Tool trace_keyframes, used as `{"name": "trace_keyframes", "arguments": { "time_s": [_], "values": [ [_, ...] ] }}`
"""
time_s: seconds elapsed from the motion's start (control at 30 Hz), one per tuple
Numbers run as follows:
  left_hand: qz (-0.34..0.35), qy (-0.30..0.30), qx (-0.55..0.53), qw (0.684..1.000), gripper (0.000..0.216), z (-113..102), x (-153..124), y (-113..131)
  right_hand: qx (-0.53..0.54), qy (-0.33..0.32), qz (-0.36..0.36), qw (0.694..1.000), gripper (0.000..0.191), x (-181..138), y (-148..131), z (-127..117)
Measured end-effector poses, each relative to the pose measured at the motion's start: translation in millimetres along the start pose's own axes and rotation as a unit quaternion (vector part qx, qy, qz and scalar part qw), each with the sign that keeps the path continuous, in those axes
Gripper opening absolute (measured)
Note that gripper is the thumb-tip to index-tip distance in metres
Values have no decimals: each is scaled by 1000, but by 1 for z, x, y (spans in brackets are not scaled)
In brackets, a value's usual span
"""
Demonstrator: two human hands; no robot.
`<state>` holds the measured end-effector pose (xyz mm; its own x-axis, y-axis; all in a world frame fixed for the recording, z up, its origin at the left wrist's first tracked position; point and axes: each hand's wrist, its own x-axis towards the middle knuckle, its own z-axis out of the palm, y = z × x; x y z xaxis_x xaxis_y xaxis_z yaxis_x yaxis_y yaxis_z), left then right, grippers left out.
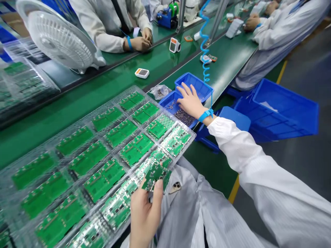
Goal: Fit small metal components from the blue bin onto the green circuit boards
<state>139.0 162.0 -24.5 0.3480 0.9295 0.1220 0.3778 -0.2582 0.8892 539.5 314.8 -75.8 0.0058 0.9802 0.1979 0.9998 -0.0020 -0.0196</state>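
Note:
My left hand (146, 210) grips a small green circuit board (156, 175) between thumb and fingers, above the near edge of a clear plastic tray (192, 135). In the tray's compartments lie several green circuit boards (104, 166). My right hand (190, 101), palm down with fingers spread, is over a blue bin (165, 100) that contains many small metal parts (184, 117), too small to name surely. Its fingertips reach toward a second blue bin (196, 82) behind. Around my right wrist is a blue strap (205, 114) joined to a coiled blue cord (204, 44).
A plastic bag (160, 92) of small parts lies beside the bins. White-and-orange devices (142, 73) sit on the green conveyor belt (113, 79). A white fan (59, 41) stands at left. Co-workers sit across and at far right. A large blue crate (287, 110) is at right.

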Motion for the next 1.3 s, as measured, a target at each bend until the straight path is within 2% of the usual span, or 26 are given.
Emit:
{"name": "trace_keyframes", "arguments": {
  "time_s": [0.13, 0.33, 0.4, 0.63, 0.77, 0.9, 1.0, 1.13, 1.23, 1.3],
  "values": [
    [12, 3, 2, 1000, 36, 0, 1, 0, -13, 14, 9, 1000, 29, 13, 6, 11],
    [27, -4, -1, 1000, 29, 0, 2, -3, -21, 5, 24, 999, 35, 25, 6, 19],
    [21, -7, -2, 1000, 31, 1, 0, -4, -11, 6, 27, 1000, 31, 27, 6, 20],
    [7, 8, -22, 1000, 45, 2, 2, -3, 106, 20, 79, 991, 12, 23, 11, 18],
    [16, 33, -30, 999, 36, 3, 6, -4, 205, 68, 114, 970, 7, 19, 11, 13],
    [24, 52, -46, 997, 33, 5, 6, -6, 334, 112, 138, 926, 5, 10, -2, 0],
    [4, 67, -71, 995, 38, 6, 3, -7, 457, 124, 125, 872, 9, -6, -25, -16],
    [-39, 80, -121, 989, 34, 8, 2, -3, 610, 89, 75, 784, 18, -38, -72, -41],
    [-22, 144, -100, 984, 66, 9, 4, 2, 691, 52, 37, 720, 19, -65, -112, -59],
    [-8, 140, -94, 986, 53, 8, 7, 5, 730, 27, 18, 683, 18, -82, -136, -67]
  ]
}}
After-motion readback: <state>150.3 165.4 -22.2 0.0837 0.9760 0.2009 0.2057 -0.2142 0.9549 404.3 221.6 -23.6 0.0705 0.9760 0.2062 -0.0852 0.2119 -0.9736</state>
